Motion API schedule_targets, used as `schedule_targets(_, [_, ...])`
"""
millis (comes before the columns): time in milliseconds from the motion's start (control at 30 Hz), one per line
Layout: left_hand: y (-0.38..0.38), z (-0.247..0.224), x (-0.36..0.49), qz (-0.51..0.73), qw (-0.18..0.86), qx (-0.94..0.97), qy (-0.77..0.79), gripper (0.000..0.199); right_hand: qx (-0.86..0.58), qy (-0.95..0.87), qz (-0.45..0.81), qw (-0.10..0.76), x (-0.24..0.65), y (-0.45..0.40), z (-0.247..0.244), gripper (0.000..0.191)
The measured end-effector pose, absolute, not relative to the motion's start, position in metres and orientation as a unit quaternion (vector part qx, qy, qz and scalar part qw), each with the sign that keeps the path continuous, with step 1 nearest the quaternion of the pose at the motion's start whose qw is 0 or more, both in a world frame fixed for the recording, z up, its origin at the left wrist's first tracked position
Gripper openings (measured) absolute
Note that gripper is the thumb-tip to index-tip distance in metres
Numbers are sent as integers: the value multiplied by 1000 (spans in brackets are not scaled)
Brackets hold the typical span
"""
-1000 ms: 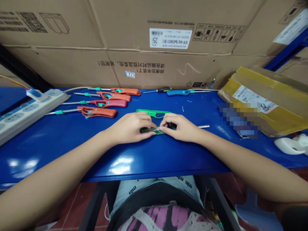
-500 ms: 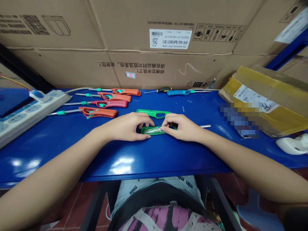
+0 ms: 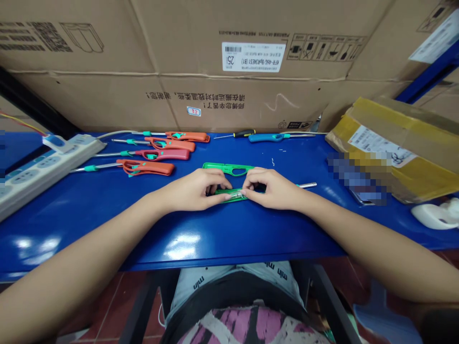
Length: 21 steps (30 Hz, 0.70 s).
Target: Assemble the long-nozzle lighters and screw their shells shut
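Presently, with left hand and right hand narrowly holding the green plastic half-shell, I judge the step as seating its slim clear insert, needing gentle pressing next.

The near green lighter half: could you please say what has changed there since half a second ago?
The left hand has closed in, its thumb now over part of the clear insert; the metal tube shifted slightly right. The right hand stayed on the near green half.

Five lighters, two green shells, one screwdriver.
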<state>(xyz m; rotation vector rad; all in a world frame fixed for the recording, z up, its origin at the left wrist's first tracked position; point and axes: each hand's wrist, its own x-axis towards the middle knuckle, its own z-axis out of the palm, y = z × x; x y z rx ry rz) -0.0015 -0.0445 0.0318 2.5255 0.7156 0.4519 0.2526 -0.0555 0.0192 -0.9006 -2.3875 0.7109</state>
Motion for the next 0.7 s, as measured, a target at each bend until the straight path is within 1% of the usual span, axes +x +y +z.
schedule_targets(200, [-39, 28, -2, 152, 270, 908, 284, 29, -303, -909, 194, 209, 256, -54, 21, 14])
schedule_targets(300, [-37, 27, -3, 148, 294, 896, 298, 32, -298, -915, 180, 204, 257, -52, 20, 14])
schedule_targets(533, [-36, 25, -1, 156, 330, 876, 316, 35, -290, -906, 210, 226, 257, -51, 17, 6])
schedule_targets(633, [-36, 24, -1, 160, 338, 870, 322, 35, -308, -892, 231, 234, 257, -50, 16, 2])
schedule_targets(700, [-36, 24, -1, 160, 341, 868, 325, 36, -326, -880, 248, 241, 258, -49, 15, 8])
